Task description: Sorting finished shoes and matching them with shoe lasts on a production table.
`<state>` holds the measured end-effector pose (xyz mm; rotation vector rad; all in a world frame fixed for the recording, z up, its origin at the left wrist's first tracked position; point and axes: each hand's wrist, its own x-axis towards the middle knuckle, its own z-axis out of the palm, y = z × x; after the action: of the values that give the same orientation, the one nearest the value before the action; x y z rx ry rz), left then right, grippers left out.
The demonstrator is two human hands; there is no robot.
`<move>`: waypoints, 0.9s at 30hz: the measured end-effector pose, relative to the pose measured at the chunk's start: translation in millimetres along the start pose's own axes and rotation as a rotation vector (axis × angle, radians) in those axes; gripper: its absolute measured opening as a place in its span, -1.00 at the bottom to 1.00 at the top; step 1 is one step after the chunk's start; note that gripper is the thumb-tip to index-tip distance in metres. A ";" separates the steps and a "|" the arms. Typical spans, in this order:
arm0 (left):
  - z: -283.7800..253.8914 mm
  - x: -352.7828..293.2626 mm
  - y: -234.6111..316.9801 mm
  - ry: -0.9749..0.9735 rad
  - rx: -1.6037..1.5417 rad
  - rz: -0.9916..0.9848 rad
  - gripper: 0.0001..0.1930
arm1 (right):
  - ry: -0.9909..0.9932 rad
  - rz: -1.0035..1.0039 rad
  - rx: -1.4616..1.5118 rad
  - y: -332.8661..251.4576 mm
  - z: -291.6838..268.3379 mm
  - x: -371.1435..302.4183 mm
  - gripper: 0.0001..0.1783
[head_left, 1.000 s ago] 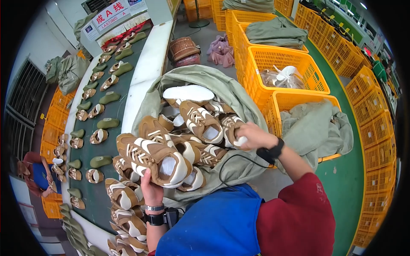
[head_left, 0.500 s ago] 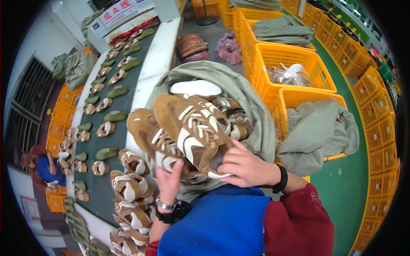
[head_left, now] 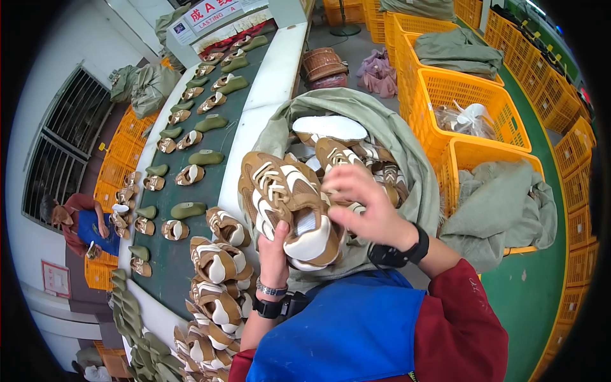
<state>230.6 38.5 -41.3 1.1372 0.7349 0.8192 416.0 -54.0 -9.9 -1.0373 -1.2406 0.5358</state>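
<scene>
My left hand grips a brown and white sneaker near its heel, thumb on the side; its toe points up and to the left. Just right of that heel, my right hand has its fingers apart and holds nothing. Its fingertips hover in front of another brown sneaker in the heap. Below both hands is a container lined with grey-green cloth, filled with several such sneakers. One of them lies sole up, showing a white sole. The cloth and the shoes hide the container's walls.
On my left runs a dark green conveyor carrying sneakers and green shoe lasts. Piled sneakers line its near edge. Yellow crates stand at right, one draped with grey cloth. A co-worker is across the conveyor.
My right hand has let go of the sneaker it held and opened. The left hand now holds a sneaker closer in, turned heel toward me. The whole view has shifted left.
</scene>
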 end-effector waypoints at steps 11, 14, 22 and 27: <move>-26.1 -8.1 0.3 0.084 0.533 0.039 -0.65 | -0.171 0.286 0.304 35.2 -6.0 8.9 -0.42; -42.1 -11.3 9.8 0.125 0.258 0.133 -0.68 | -0.238 0.481 1.130 80.3 -27.2 5.2 -0.49; -59.2 -29.4 41.7 0.303 0.083 0.308 -0.52 | -0.290 0.553 -0.220 138.3 -3.7 5.9 -0.40; -55.0 -27.1 39.2 0.273 0.035 0.263 -0.51 | -0.195 0.514 -0.203 178.7 -12.2 5.7 -0.35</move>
<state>163.6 49.6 -15.4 1.1817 0.8373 1.2043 463.2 30.1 -161.0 -1.5192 -1.2130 0.9363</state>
